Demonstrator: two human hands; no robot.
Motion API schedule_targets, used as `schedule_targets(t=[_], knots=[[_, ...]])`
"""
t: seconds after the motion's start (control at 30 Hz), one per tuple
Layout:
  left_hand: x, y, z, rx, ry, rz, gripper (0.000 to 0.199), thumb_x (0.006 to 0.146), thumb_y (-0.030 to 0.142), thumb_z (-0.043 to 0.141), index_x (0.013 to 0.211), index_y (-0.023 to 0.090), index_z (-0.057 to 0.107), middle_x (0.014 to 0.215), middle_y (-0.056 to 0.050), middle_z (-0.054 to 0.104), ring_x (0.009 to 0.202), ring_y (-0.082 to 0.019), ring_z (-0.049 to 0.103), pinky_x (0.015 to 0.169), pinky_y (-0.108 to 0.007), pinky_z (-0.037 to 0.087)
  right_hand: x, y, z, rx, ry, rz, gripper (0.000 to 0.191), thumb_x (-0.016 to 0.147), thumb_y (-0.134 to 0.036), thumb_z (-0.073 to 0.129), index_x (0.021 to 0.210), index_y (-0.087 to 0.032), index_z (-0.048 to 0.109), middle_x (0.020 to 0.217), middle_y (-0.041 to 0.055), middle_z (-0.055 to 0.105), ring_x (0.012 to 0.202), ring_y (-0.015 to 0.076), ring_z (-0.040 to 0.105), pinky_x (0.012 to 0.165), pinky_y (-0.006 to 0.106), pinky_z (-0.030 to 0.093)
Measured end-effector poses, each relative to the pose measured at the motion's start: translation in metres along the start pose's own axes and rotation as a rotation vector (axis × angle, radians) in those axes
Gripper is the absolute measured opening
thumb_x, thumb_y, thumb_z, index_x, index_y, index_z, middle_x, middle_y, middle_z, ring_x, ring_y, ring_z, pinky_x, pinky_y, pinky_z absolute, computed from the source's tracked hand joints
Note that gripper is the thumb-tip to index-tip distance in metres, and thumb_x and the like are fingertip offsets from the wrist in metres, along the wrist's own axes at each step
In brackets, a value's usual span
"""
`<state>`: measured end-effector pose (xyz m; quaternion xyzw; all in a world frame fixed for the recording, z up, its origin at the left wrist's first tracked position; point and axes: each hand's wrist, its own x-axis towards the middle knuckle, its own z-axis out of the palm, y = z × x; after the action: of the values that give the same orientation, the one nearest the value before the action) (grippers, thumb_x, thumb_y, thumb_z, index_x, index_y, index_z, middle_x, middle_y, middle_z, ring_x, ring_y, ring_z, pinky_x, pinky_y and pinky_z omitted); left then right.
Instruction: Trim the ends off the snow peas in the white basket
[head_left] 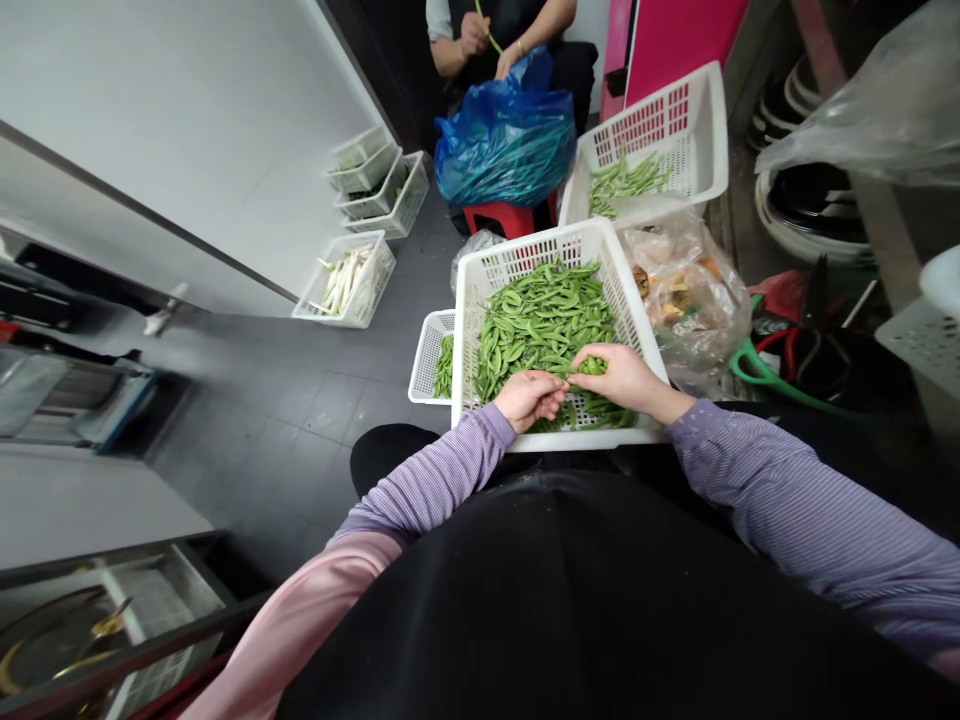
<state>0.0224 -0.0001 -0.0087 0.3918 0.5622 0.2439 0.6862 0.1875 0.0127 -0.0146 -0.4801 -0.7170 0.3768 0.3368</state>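
Green pod [592,367] in right fingers [583,352] (left hand [527,400] near).

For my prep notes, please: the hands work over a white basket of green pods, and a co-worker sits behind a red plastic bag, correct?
Nearly: the head view shows the plastic bag in front of the co-worker is blue, not red.

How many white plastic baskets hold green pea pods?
3: the large front basket, the small one left of it, the one beyond it; the stacked baskets by the wall may hold more.
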Motion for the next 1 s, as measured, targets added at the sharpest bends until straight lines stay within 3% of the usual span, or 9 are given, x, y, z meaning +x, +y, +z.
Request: schedule_targets(t=[0.13,0.23,0.37,0.43,0.57,0.67,0.8,0.87,1.0], knots=[[0.013,-0.026,-0.023,0.589,0.161,-0.052,0.008,0.072,0.007,0.049,0.069,0.010,0.057,0.042,0.006,0.043,0.033,-0.005,0.039,0.037,-0.017,0.035,0.001,0.002,-0.007,0.172,0.105,0.183,0.028,0.058,-0.043,0.066,0.067,-0.018,0.056,0.056,-0.0037,0.052,0.055,0.0134,0.047,0.056,0.026,0.035],[0.013,-0.034,-0.039,0.845,0.119,-0.142,0.015,0.067,0.005,0.052,0.079,0.009,0.061,0.050,0.004,0.049,0.037,-0.005,0.042,0.043,-0.019,0.040,0.004,0.008,-0.009,0.335,0.175,0.287,0.036,0.052,-0.046,0.070,0.068,-0.018,0.054,0.056,-0.0048,0.050,0.054,0.0124,0.046,0.055,0.026,0.035],[0.005,-0.014,-0.031,0.811,0.025,0.207,0.046,0.062,0.011,0.063,0.108,0.014,0.055,0.089,-0.002,0.060,0.052,-0.004,0.049,0.055,-0.017,0.044,0.007,0.013,-0.004,0.495,0.160,0.344,0.041,0.048,-0.045,0.073,0.069,-0.018,0.052,0.062,-0.0033,0.055,0.057,0.0135,0.051,0.056,0.027,0.039],[0.002,0.002,-0.020,0.768,-0.093,0.269,0.035,0.074,0.022,0.053,0.108,0.013,0.054,0.086,-0.003,0.061,0.050,-0.004,0.049,0.052,-0.018,0.042,0.008,0.012,-0.003,0.533,0.142,0.353,0.042,0.047,-0.046,0.073,0.071,-0.018,0.052,0.062,-0.0029,0.056,0.057,0.0137,0.052,0.057,0.027,0.041],[-0.002,0.030,-0.009,1.015,-0.185,0.292,0.028,0.083,0.023,0.037,0.076,0.012,0.061,0.057,0.001,0.056,0.046,-0.007,0.045,0.051,-0.019,0.039,0.006,0.007,-0.011,0.312,0.151,0.334,0.039,0.055,-0.047,0.069,0.078,-0.018,0.059,0.063,-0.0001,0.059,0.058,0.0163,0.053,0.058,0.031,0.043],[-0.005,0.042,-0.009,1.397,-0.152,0.346,0.022,0.078,0.021,0.044,0.066,0.014,0.062,0.056,-0.001,0.057,0.053,-0.010,0.049,0.055,-0.021,0.038,0.002,0.002,-0.019,-0.133,0.152,0.095,0.026,0.067,-0.036,0.062,0.086,-0.019,0.064,0.079,0.0055,0.064,0.074,0.0215,0.057,0.067,0.033,0.042],[-0.007,0.053,-0.004,1.686,-0.270,0.425,0.018,0.074,0.024,0.047,0.069,0.017,0.063,0.062,-0.003,0.061,0.059,-0.014,0.054,0.056,-0.023,0.037,0.001,0.000,-0.014,-0.390,-0.170,-0.196,0.016,0.071,-0.026,0.058,0.083,-0.022,0.067,0.085,0.0060,0.064,0.081,0.0215,0.056,0.070,0.030,0.041],[-0.006,0.054,-0.001,1.675,-0.289,0.526,0.019,0.076,0.024,0.046,0.070,0.017,0.063,0.067,-0.004,0.062,0.063,-0.015,0.055,0.059,-0.024,0.038,0.001,0.001,-0.011,-0.369,-0.250,-0.175,0.011,0.069,-0.026,0.059,0.074,-0.020,0.066,0.078,0.0051,0.063,0.076,0.0202,0.056,0.067,0.029,0.041],[-0.002,0.048,0.003,1.474,-0.109,0.737,0.026,0.082,0.024,0.039,0.071,0.015,0.060,0.071,-0.006,0.061,0.069,-0.015,0.055,0.067,-0.024,0.039,0.002,-0.002,-0.012,-0.070,-0.098,0.056,0.013,0.062,-0.030,0.063,0.069,-0.019,0.064,0.071,0.0024,0.062,0.071,0.0184,0.056,0.070,0.031,0.041]])
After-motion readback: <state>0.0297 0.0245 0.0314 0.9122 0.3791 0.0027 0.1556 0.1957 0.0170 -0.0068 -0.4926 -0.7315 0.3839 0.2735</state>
